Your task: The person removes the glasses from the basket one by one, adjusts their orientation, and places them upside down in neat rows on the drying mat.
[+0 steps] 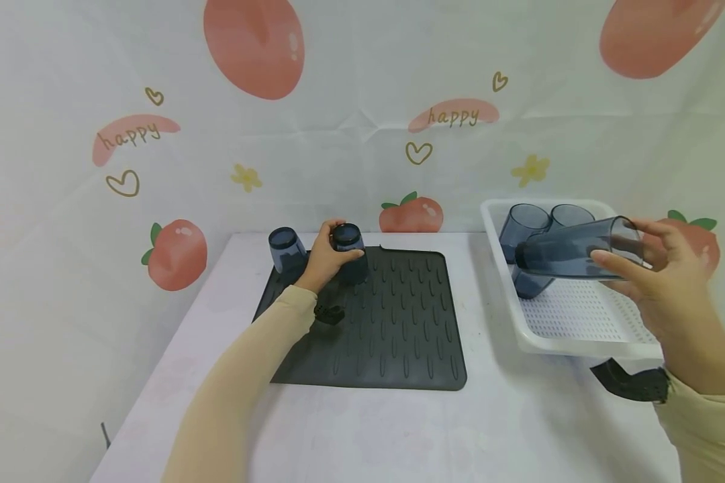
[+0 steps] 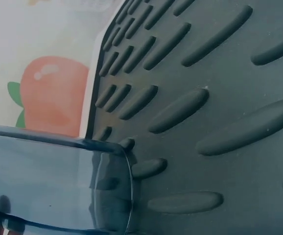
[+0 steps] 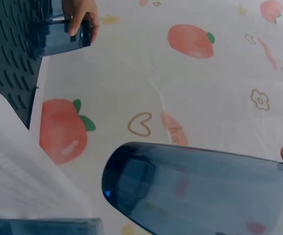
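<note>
My left hand grips a blue glass that stands upside down on the black ribbed mat. In the left wrist view the rim of this glass meets the mat. Just left of that hand another blue glass stands upside down on the mat's back corner. My right hand holds a tall blue glass by its rim end, tilted nearly sideways over the white basket. Its thick base points left, as the right wrist view shows with the glass close up.
Inside the basket, several more blue glasses lean at the back left. The basket's perforated floor shows at the front. Behind the white table hangs a printed cloth with peaches and lettering.
</note>
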